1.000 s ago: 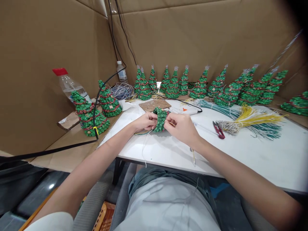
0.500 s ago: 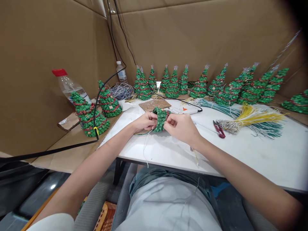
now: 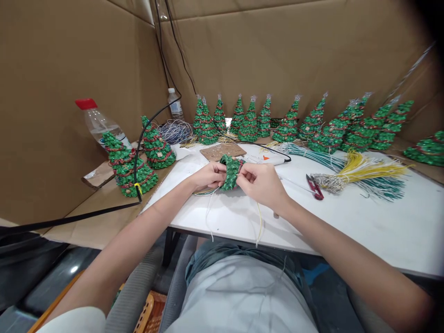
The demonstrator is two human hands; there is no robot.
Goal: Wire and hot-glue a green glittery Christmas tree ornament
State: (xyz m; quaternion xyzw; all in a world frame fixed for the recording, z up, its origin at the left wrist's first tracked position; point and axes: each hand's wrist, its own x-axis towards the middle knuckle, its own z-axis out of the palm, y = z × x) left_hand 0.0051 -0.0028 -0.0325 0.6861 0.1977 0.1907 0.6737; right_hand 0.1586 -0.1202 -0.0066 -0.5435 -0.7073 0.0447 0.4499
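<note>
A small green beaded tree (image 3: 231, 172) with red trim is held between both hands just above the white table (image 3: 381, 222). My left hand (image 3: 207, 175) grips its left side with curled fingers. My right hand (image 3: 261, 185) pinches its right side. Thin yellow and white wires (image 3: 258, 226) hang down from the tree over the table's front edge.
A row of finished green trees (image 3: 287, 124) lines the back along the cardboard wall. Two more trees (image 3: 126, 164) stand at the left beside a red-capped bottle (image 3: 99, 122). Red snips (image 3: 314, 186), yellow and green wire bundles (image 3: 364, 173), a glue gun (image 3: 270, 158) and a black cable (image 3: 138, 157) lie around.
The hands stay on the tree with small finger shifts. The hanging yellow wire has swung left, from under the right wrist toward the middle.
</note>
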